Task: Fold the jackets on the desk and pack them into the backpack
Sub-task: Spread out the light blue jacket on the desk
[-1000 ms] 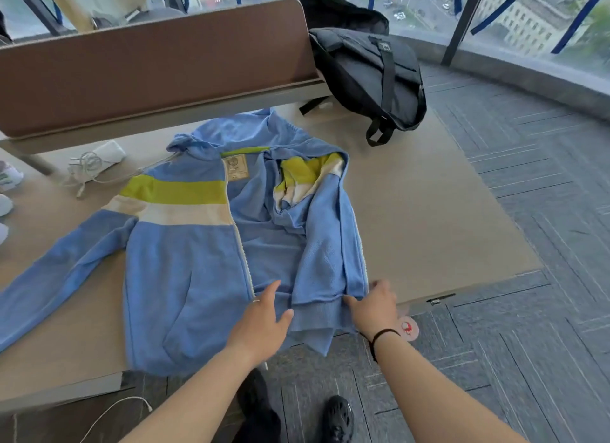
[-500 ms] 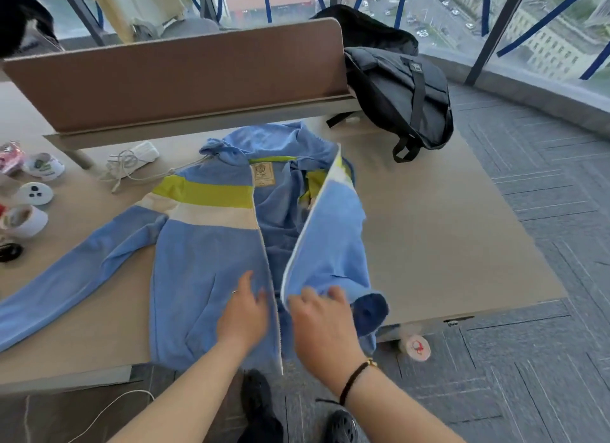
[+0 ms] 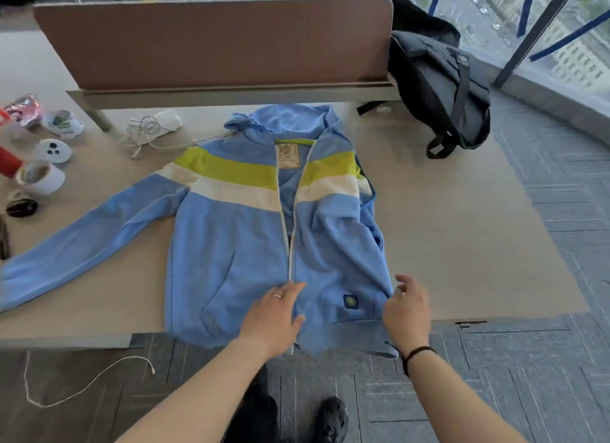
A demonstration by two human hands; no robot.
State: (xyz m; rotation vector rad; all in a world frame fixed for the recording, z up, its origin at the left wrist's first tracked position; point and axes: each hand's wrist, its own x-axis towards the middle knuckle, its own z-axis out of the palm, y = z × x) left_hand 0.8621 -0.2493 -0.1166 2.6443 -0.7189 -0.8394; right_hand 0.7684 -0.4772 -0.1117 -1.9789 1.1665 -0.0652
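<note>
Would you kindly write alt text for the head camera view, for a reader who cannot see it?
A light blue zip jacket with a green and white chest stripe lies front-up and unfolded on a desk, its hem over the near edge. The left hand rests flat by the zipper, the right hand open at the hem corner. A dark backpack sits far right.

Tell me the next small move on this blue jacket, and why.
Probably fold the outstretched sleeve across the chest. The blue jacket lies front-up on the desk, both panels meeting at the zipper, left hand flat near the hem, right hand open at its edge. That sleeve sprawls far out, and the backpack waits behind.
</note>
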